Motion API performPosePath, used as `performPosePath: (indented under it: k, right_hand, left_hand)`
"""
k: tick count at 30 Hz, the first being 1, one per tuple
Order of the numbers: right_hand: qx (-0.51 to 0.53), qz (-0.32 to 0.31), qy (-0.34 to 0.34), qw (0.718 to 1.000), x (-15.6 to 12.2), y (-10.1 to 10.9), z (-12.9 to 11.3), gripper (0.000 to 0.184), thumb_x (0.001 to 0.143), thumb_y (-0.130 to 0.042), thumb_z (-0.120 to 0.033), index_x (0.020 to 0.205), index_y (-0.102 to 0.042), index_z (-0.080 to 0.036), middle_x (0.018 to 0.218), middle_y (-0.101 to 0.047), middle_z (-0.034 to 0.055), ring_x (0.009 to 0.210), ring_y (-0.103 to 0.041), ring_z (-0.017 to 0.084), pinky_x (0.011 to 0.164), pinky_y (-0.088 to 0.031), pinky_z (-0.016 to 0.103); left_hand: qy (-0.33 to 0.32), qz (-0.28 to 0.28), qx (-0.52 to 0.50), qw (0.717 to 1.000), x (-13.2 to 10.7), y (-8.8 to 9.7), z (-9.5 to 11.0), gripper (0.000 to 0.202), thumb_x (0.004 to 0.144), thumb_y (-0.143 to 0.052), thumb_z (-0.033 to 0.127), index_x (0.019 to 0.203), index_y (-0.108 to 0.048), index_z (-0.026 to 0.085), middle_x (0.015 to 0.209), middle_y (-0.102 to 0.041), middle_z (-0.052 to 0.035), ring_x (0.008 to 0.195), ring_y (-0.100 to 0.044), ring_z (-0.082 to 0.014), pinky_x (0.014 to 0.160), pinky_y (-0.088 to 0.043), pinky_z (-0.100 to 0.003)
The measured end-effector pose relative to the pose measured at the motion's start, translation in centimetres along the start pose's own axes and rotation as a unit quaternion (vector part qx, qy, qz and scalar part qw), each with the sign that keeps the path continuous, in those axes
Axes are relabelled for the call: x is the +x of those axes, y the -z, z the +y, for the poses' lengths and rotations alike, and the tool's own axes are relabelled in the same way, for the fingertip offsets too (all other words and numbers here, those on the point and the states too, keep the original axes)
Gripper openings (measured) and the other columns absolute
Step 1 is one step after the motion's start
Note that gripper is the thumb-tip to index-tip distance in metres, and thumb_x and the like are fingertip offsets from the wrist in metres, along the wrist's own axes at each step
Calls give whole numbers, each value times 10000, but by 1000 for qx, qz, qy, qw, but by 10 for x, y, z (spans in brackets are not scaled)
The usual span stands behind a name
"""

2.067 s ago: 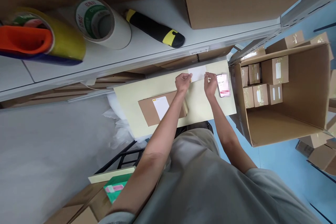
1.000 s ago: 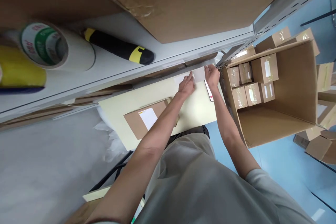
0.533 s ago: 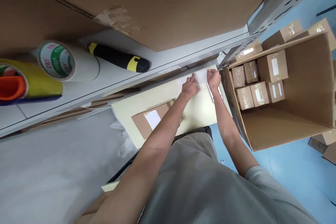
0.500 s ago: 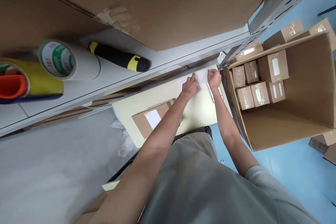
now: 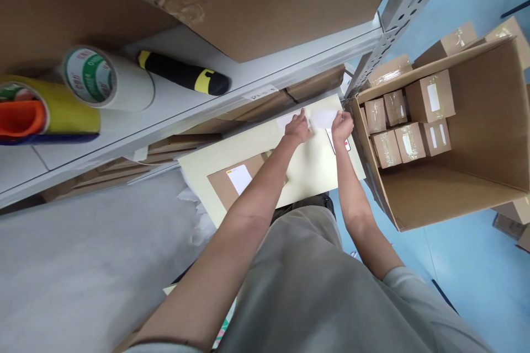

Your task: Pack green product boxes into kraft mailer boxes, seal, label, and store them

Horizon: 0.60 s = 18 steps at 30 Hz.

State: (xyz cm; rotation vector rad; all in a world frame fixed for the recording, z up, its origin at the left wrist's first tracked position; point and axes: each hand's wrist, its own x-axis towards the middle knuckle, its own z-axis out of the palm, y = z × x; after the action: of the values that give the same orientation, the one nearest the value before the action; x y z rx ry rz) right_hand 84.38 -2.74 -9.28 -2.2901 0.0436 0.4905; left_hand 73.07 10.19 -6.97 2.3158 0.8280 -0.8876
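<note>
My right hand pinches the right end of a white slip of paper, which is lifted at that end. My left hand lies on another white piece of paper, fingers stretched forward and pressing down; its palm side is hidden. Both papers are over a cream-coloured board. Partly under my right hand is a phone with its screen lit. A flat cardboard box bearing a white label rests on the board, partly covered by my left forearm.
A grey shelf carries rolls of tape, a black-and-yellow utility knife and a large carton. To the right, an open carton holds several small taped boxes. A perforated metal post rises beside it.
The white slip has moved slightly right with my right hand, and more of it shows between my hands. My left hand stays nearly in place. The camera view has shifted a little.
</note>
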Motion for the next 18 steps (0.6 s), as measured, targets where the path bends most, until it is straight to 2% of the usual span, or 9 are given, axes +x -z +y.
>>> performPosePath:
  k: [5,8,11,13,15,16,17,18]
  right_hand:
    - [32,0,-2,999,-14,22,2,344,1144,-550,-431,1112,-772,-170,1182,-872,198,1137,-842,337,1132,-618,499]
    - [67,14,2,998,-36,35,-3,392,1144,-542,-465,1122,-784,-159,1176,-873,189,1097,-837,317,1127,-624,482]
    - [103,7,40,994,-69,48,-7,480,1147,-518,-546,1157,-814,-168,1190,-870,170,1089,-828,304,1117,-641,485]
    - [130,2,97,987,-95,56,-6,541,1152,-491,-596,1222,-843,-190,1265,-856,173,1188,-815,316,1155,-635,505]
    - [147,-11,174,974,-124,62,-2,549,1157,-482,-597,1297,-867,-232,1363,-834,177,1339,-778,333,1237,-595,537]
    - [143,-26,211,967,-138,64,1,528,1159,-487,-578,1324,-875,-261,1407,-823,172,1401,-755,339,1275,-568,558]
    - [130,-45,243,960,-152,64,4,497,1160,-495,-551,1340,-880,-293,1444,-815,159,1447,-735,341,1307,-542,579]
    - [111,-67,269,954,-165,64,7,468,1160,-503,-521,1349,-883,-325,1477,-807,141,1480,-719,340,1334,-516,598]
  left_hand:
    - [11,-13,11,1000,1,2,0,960,983,-641,271,1878,-324,129,2009,-105,-91,1800,-294,-406,1359,-516,-528]
    - [13,-17,-11,1000,1,10,0,941,962,-670,264,1851,-394,128,2002,-143,-106,1807,-305,-393,1393,-464,-482]
    - [11,-3,-97,995,-7,16,6,862,985,-667,293,1792,-474,59,1978,-187,-198,1777,-400,-380,1426,-392,-428]
    - [8,29,-202,979,-25,14,12,780,1046,-643,373,1746,-528,49,1955,-230,-243,1773,-416,-370,1441,-356,-427]
    - [-18,72,-341,937,-54,5,18,679,1119,-581,514,1672,-623,121,1914,-373,-216,1781,-405,-350,1450,-338,-465]
    - [-48,75,-421,903,-73,-2,20,650,1142,-538,596,1604,-684,164,1852,-502,-190,1763,-443,-330,1437,-369,-468]
    - [-80,65,-505,857,-93,-9,21,671,1154,-485,676,1537,-731,184,1768,-615,-180,1719,-513,-316,1406,-424,-456]
    - [-100,49,-592,798,-114,-17,19,730,1147,-439,759,1471,-765,192,1662,-712,-178,1648,-601,-313,1356,-492,-447]
